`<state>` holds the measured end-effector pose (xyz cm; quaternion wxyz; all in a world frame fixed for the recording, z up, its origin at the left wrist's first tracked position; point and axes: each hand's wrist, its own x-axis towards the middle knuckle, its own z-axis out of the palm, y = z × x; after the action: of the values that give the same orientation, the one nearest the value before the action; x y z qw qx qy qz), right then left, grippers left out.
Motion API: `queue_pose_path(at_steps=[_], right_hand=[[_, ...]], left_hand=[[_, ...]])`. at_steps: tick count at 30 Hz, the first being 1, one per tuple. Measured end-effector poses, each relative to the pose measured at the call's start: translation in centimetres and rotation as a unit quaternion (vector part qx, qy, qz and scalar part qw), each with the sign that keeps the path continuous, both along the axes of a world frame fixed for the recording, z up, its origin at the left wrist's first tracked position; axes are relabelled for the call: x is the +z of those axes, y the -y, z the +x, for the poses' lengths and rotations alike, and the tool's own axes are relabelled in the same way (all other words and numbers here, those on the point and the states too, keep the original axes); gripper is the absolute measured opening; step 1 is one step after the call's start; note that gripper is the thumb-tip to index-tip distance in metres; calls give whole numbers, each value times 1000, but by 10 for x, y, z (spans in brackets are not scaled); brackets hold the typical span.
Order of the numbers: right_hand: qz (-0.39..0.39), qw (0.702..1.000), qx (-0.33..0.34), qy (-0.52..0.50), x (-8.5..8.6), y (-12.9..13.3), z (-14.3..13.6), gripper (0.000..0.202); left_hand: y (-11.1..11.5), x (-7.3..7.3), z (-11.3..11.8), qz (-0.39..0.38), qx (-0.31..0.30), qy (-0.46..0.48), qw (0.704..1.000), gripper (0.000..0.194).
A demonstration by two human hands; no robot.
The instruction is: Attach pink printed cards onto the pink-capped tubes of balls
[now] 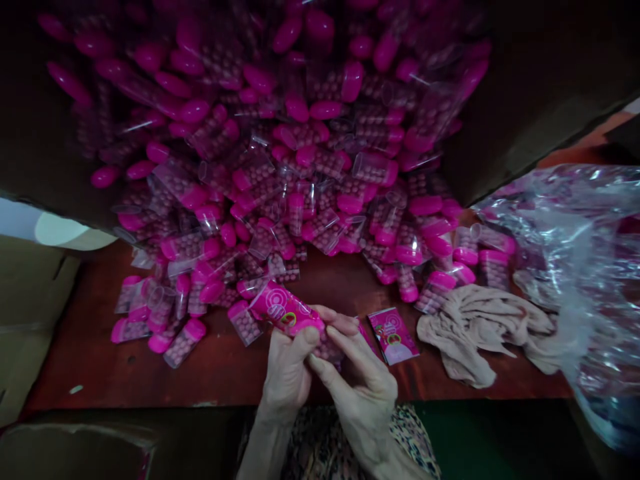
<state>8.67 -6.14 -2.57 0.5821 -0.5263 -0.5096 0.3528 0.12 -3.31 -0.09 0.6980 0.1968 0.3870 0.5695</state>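
Note:
Between my two hands is a clear candy container (326, 347) with a pink cap and pale round balls inside, and a printed pink label sleeve (283, 308) extends from it to the upper left. My left hand (290, 363) pinches the sleeve and container with thumb and fingers. Closed round the container's other end is my right hand (357, 373), its thumb tip close to the left thumb. Just right of that hand lies a stack of flat printed labels (393, 335), partly covered by the fingers at its left side.
A large heap of pink-capped containers (300, 173) spills from a dark box onto the reddish table (230, 380). A crumpled beige cloth (475, 330) lies at right, beside a shiny clear plastic bag (575, 253). Cardboard (30, 300) stands at the left edge.

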Motion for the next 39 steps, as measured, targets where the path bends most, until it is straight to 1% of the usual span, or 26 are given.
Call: queue_pose_path(at_steps=[2,4,6,9,11,13,15,17,18,20,21,22,23,25,27,29,31,34,36,39], right_hand=[[-10,1000,8,7,-1,2,-1,46],[1,1000,20,16,0,4,-1,48],[24,999,16,33,-1,5,-2,50],[26,998,1,61,-5,1,-2,49],[9,998,-5,55,-8,-3,-2,47],[1,999,-5,35,-8,-7,0,47],[-2,999,32,30,-3,-12,5,46],[-14,995,86,45,7,-17,15,41],[-29,993,97,55,12,-20,21,38],[-49,994,65,70,22,-27,31,30],[-56,995,47,73,25,-31,35,26],[-62,995,44,66,27,-35,38,23],[-68,995,56,50,28,-39,39,20],[-85,991,107,-8,27,-46,39,13],[-109,981,144,-66,25,-51,36,8],[-134,975,147,-97,24,-52,35,10],[-149,973,130,-117,24,-52,34,13],[-146,973,94,-155,27,-50,32,17],[-136,974,75,-163,29,-50,30,16],[-140,971,71,-179,32,-54,27,12]], left_hand=[[-3,0,-1,3,-18,-12,1000,13],[-6,1,-3,-6,-31,-33,999,10],[-8,2,-1,-38,-20,-51,998,8],[-8,3,6,-99,24,-62,993,8],[-7,4,11,-106,26,-52,993,9],[-5,3,12,-89,16,-44,995,13],[-5,1,9,-76,13,-46,996,13],[-5,0,1,-77,26,-61,995,13],[-5,-1,-3,-80,27,-72,994,13],[-4,0,-11,-87,9,-95,992,12],[-3,0,-14,-93,-13,-106,990,13],[-2,1,-15,-98,-40,-117,988,14],[-1,2,-16,-100,-68,-128,984,14],[0,3,-15,-92,-109,-152,978,14],[1,3,-12,-76,-132,-162,975,15],[1,4,-9,-66,-134,-157,976,17],[-1,6,-5,-62,-122,-153,979,22],[-3,11,0,-58,-102,-154,981,27],[-5,15,3,-55,-89,-147,984,28],[-8,21,2,-45,-81,-143,985,28]])
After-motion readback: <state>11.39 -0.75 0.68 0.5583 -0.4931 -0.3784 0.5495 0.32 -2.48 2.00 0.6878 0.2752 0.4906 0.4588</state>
